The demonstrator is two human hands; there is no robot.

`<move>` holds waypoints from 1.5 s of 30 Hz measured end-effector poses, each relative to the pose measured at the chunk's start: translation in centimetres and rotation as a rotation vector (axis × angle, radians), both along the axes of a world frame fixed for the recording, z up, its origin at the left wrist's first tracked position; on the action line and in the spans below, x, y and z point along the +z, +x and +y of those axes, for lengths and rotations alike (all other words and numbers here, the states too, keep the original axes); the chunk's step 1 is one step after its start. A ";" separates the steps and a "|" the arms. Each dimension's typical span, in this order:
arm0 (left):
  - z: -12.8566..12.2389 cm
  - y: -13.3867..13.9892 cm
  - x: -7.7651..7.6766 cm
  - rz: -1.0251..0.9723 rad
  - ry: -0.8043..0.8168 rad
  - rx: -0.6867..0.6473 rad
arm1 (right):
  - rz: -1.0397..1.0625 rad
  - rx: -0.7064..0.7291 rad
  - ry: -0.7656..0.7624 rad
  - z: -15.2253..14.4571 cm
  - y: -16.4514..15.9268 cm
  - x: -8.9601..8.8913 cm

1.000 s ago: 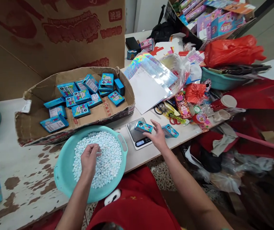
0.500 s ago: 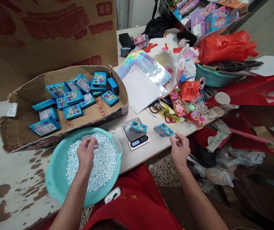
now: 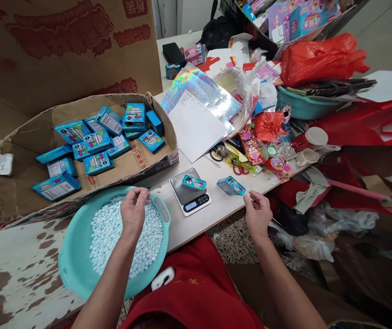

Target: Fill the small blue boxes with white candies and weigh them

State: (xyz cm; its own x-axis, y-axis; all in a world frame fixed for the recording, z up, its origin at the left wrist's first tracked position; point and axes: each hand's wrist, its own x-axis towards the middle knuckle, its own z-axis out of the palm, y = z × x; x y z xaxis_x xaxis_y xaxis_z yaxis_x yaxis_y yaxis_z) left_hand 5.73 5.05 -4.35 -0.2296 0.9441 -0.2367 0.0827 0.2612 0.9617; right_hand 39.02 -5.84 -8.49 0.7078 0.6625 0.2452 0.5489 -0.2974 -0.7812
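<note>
My left hand (image 3: pixel 134 211) is over the right part of a turquoise basin (image 3: pixel 74 269), its fingertips pinched together; what they hold, if anything, is too small to tell. Pale blue and white candies (image 3: pixel 146 249) fill the basin's bottom. To its right, a digital kitchen scale (image 3: pixel 180 186) bears a small blue candy box (image 3: pixel 194 183) lying on its pan. Another blue candy box (image 3: pixel 231 186) rests on the table beside the scale. Near that box's right end, my right hand (image 3: pixel 258 214) stays with loosely curled fingers apart, holding nothing.
Behind the basin, a low cardboard tray (image 3: pixel 120 171) contains several blue candy boxes. Silvery sheets and white paper (image 3: pixel 199 130) lie behind the scale. Scissors (image 3: pixel 218 154), wrappers, a paper cup (image 3: pixel 314 137) and a red bag (image 3: pixel 322 59) clutter the right side.
My left hand has shifted right across the basin toward the scale, fingers still pinched. The right hand stays nearly in place by the box. The view has shifted slightly.
</note>
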 end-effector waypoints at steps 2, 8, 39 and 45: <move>-0.1 0.3 -0.3 0.010 -0.001 -0.010 | -0.003 0.001 0.002 0.1 0.1 -0.1; 0.1 1.1 -0.4 0.035 -0.019 -0.067 | -0.013 0.006 -0.002 0.2 0.5 -0.4; -3.8 -3.7 8.7 -0.684 0.041 0.205 | -0.006 1.076 0.002 4.2 -20.6 9.0; -4.1 -2.6 7.9 -0.484 0.195 0.264 | -0.022 1.107 -0.019 4.1 -22.4 8.4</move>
State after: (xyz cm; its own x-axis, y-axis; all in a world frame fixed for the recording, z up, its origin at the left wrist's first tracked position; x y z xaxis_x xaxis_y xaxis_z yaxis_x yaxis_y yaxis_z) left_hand 3.12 0.91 3.52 -0.3725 0.9061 -0.2005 -0.4216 0.0273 0.9064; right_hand 16.63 -1.74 -0.10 -0.2823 0.9306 0.2331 0.5325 0.3541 -0.7688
